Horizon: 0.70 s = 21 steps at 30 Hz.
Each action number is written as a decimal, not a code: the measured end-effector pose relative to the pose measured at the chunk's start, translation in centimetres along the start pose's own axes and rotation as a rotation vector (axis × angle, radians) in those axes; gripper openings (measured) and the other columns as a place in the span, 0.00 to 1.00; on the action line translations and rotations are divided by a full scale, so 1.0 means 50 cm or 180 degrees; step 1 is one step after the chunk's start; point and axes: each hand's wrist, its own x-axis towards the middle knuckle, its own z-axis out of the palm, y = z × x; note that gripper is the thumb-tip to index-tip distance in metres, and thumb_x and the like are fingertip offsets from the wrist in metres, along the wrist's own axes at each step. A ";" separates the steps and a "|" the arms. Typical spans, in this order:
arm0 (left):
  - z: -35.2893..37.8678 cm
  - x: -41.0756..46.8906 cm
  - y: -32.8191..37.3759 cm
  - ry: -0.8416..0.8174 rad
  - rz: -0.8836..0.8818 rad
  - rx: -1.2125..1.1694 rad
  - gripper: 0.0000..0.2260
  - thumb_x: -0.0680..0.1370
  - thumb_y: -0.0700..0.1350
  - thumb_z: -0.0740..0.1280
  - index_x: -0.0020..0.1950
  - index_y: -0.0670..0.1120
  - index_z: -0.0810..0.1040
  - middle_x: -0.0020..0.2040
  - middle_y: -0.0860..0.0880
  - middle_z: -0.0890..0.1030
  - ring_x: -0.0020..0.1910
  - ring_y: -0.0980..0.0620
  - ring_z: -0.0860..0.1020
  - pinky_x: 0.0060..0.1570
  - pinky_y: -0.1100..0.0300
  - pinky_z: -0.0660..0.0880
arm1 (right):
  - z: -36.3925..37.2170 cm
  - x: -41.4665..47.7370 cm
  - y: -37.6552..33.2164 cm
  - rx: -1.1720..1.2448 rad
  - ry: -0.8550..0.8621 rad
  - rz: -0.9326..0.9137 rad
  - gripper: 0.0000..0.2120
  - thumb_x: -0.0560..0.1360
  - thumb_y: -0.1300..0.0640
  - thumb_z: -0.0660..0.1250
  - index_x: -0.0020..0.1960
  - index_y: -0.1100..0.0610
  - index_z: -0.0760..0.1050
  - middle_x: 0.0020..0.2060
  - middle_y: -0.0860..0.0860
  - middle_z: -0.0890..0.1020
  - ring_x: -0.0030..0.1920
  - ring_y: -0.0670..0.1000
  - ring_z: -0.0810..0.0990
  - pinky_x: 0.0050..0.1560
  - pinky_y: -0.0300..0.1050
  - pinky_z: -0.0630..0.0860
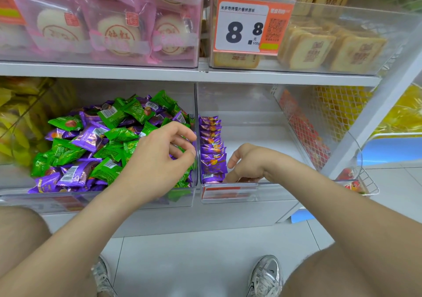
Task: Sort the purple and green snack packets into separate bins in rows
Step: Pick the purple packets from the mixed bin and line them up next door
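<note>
Where the left hand curls thumb to forefinger over the mixed packets in the left bin, grip on any packet not discernible, right hand relaxed, thumb apart, fingertips touching the front of the purple row, right bin.

The purple packets and green packets are glossy, crinkled, foil-like film that catches the light. The left bin and right bin are clear, smooth, hard plastic. The shelf looks like white painted metal, smooth and fairly matt. At upper centre, the price tag is printed paper. The pink wrappers at upper left are thin see-through film. The basket at right is white-coated wire mesh. The floor tiles are smooth, faintly shiny.
</note>
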 end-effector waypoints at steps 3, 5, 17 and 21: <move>-0.002 -0.001 0.001 -0.0012 0.0034 0.0033 0.10 0.78 0.41 0.71 0.53 0.56 0.81 0.44 0.56 0.84 0.36 0.52 0.83 0.43 0.46 0.83 | 0.001 0.003 -0.001 0.0273 -0.0059 0.0045 0.13 0.72 0.64 0.80 0.46 0.54 0.77 0.26 0.48 0.82 0.27 0.48 0.78 0.31 0.37 0.72; -0.002 -0.002 0.002 -0.0017 0.0043 0.0044 0.10 0.78 0.41 0.71 0.53 0.56 0.81 0.44 0.55 0.84 0.36 0.52 0.83 0.43 0.46 0.82 | 0.001 0.004 -0.002 0.0497 -0.0130 0.0097 0.10 0.73 0.65 0.77 0.44 0.54 0.77 0.30 0.51 0.84 0.31 0.50 0.80 0.33 0.38 0.73; -0.004 -0.004 0.004 -0.0009 0.0054 0.0114 0.09 0.78 0.41 0.72 0.53 0.56 0.81 0.44 0.56 0.84 0.37 0.53 0.82 0.41 0.53 0.81 | -0.001 0.008 0.015 0.1637 -0.0163 0.0155 0.07 0.76 0.67 0.74 0.53 0.62 0.86 0.39 0.58 0.86 0.36 0.52 0.86 0.43 0.43 0.86; -0.004 -0.003 0.004 -0.0020 0.0040 0.0129 0.09 0.78 0.42 0.72 0.53 0.56 0.81 0.44 0.55 0.84 0.37 0.53 0.82 0.40 0.56 0.80 | 0.002 0.005 0.015 0.1706 -0.0206 0.0089 0.08 0.73 0.71 0.74 0.52 0.67 0.85 0.38 0.59 0.86 0.36 0.53 0.85 0.45 0.45 0.86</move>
